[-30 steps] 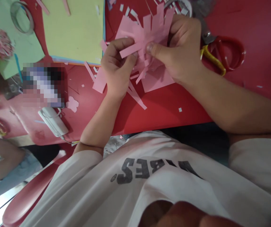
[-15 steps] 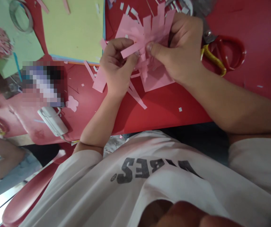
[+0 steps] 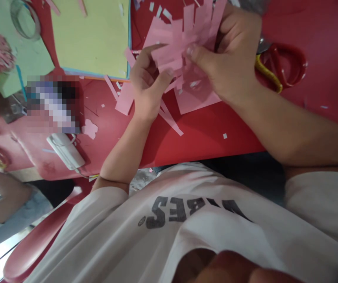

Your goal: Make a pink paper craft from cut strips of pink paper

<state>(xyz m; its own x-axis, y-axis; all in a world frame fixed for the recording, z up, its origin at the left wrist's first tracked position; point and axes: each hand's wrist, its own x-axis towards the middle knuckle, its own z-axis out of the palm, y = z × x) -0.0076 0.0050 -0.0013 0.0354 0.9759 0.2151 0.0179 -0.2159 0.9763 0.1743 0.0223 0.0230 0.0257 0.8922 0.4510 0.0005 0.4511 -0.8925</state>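
The right hand [image 3: 230,59] clamped the fringed pink paper [image 3: 180,51] firmly between thumb and fingers, while the left hand [image 3: 146,88], thumb and fingers apart, lightly steadied its near strips.

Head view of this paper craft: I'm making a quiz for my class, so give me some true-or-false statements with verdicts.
1. The right hand pinches the fringed pink paper between thumb and fingers. True.
2. The left hand holds the scissors. False: the red-and-yellow-handled scissors lie on the red tabletop beyond the right hand.
3. A white plastic box with a cord lies on the red tabletop left of the left forearm. True.
4. The person wears a dark shirt. False: it is a white T-shirt with dark lettering.
5. A small white paper scrap lies on the red tabletop. True.
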